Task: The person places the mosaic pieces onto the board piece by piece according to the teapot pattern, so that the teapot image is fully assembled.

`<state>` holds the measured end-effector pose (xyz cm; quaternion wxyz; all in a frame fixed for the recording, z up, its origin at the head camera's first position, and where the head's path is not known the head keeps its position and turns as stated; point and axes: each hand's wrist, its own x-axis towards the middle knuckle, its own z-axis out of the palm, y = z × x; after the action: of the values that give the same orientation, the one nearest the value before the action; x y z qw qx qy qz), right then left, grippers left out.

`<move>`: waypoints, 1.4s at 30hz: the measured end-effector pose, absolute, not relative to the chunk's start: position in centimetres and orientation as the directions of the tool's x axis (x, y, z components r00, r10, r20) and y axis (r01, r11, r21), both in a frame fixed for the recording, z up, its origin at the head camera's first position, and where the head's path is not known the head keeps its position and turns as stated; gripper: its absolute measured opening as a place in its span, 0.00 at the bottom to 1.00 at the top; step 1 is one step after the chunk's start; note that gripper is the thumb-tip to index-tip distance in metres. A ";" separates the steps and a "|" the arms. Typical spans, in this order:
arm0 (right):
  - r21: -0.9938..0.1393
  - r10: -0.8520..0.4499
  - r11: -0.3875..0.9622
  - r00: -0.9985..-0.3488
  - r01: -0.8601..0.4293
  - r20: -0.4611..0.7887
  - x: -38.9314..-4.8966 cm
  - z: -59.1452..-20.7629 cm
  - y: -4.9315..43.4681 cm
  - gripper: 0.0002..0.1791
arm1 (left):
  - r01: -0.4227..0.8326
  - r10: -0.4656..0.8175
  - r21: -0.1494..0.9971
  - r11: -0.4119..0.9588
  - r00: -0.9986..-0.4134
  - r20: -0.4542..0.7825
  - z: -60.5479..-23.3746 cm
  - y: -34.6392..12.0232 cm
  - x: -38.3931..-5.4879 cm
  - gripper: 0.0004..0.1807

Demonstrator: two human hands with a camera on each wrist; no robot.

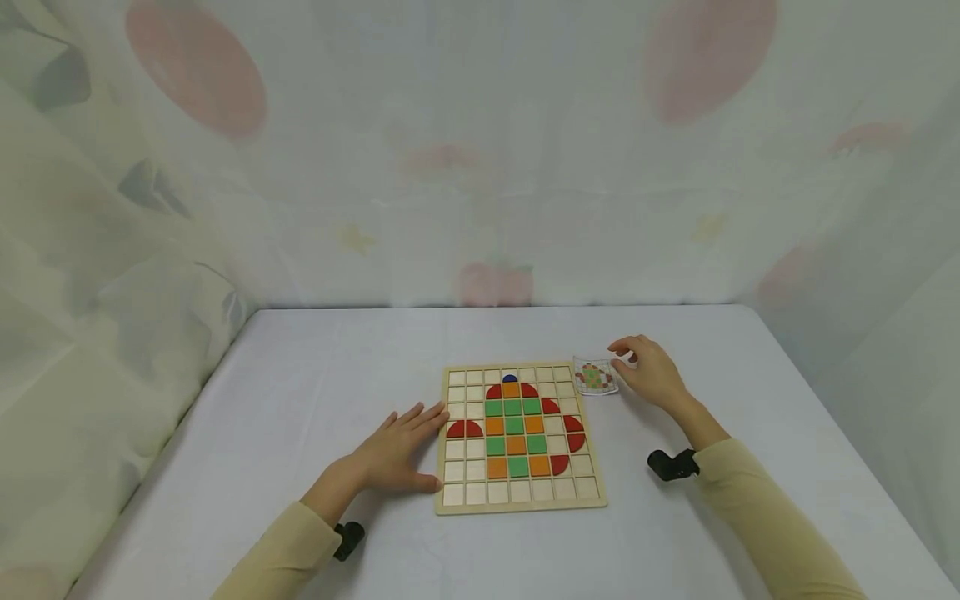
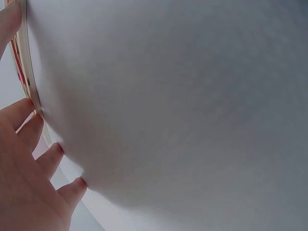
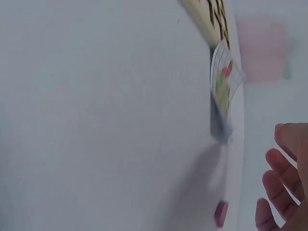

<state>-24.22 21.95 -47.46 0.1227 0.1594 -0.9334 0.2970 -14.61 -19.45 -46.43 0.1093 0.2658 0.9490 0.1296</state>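
A square wooden grid board (image 1: 522,506) lies on the table, bearing green and orange squares, red quarter-round pieces and a blue piece at its top edge. My left hand (image 1: 395,452) rests flat beside it, fingers spread, with the thumb and some fingertips touching its left edge. At the board's upper right corner lies a small pattern card (image 1: 596,377), its edge curling up in the right wrist view. My right hand (image 1: 651,372) hovers just right of the card, fingers loosely bent, and nothing shows between them. A small dark red piece (image 3: 221,214) lies near that hand in the right wrist view.
White cloth covers the table (image 1: 337,350). A printed curtain (image 1: 480,167) hangs behind the far edge, with more fabric at both sides. Black wrist cameras (image 1: 672,465) are strapped at both sleeves.
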 end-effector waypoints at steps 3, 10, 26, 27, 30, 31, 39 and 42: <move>-0.514 -0.190 0.791 -0.932 -0.333 0.310 -24.2 -47.7 23.0 0.14 | 0.475 0.532 0.303 0.826 -0.835 -0.140 -46.5 -19.4 -14.6 0.52; -0.497 -0.118 0.837 -0.963 -0.228 0.243 -24.3 -48.7 25.3 0.18 | 0.463 0.522 0.306 0.832 -0.840 -0.149 -46.4 -19.3 -14.5 0.52; -0.481 -0.091 0.866 -0.988 -0.141 0.126 -24.2 -49.3 26.6 0.18 | 0.468 0.528 0.314 0.826 -0.837 -0.141 -46.2 -19.1 -14.4 0.52; -0.481 -0.093 0.865 -0.987 -0.144 0.130 -24.3 -49.2 26.5 0.17 | 0.467 0.527 0.313 0.827 -0.837 -0.143 -46.1 -19.1 -14.4 0.52; -0.475 -0.102 0.866 -0.985 -0.156 0.138 -24.3 -49.1 26.5 0.15 | 0.463 0.523 0.308 0.831 -0.838 -0.153 -46.1 -19.1 -14.4 0.52; -0.472 -0.104 0.867 -0.985 -0.158 0.139 -24.3 -49.1 26.5 0.15 | 0.462 0.522 0.306 0.833 -0.839 -0.155 -46.2 -19.1 -14.4 0.52; -0.451 -0.136 0.871 -0.977 -0.196 0.164 -24.4 -49.5 26.8 0.12 | 0.462 0.520 0.295 0.836 -0.840 -0.158 -46.5 -19.3 -14.5 0.53; -0.443 -0.139 0.873 -0.975 -0.203 0.173 -24.5 -49.6 26.9 0.12 | 0.458 0.516 0.292 0.839 -0.841 -0.162 -46.7 -19.3 -14.6 0.53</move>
<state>-24.47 26.87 -49.59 0.0678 0.0884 -0.9654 0.2359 -14.58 -19.31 -46.67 0.1177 0.2558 0.9517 0.1220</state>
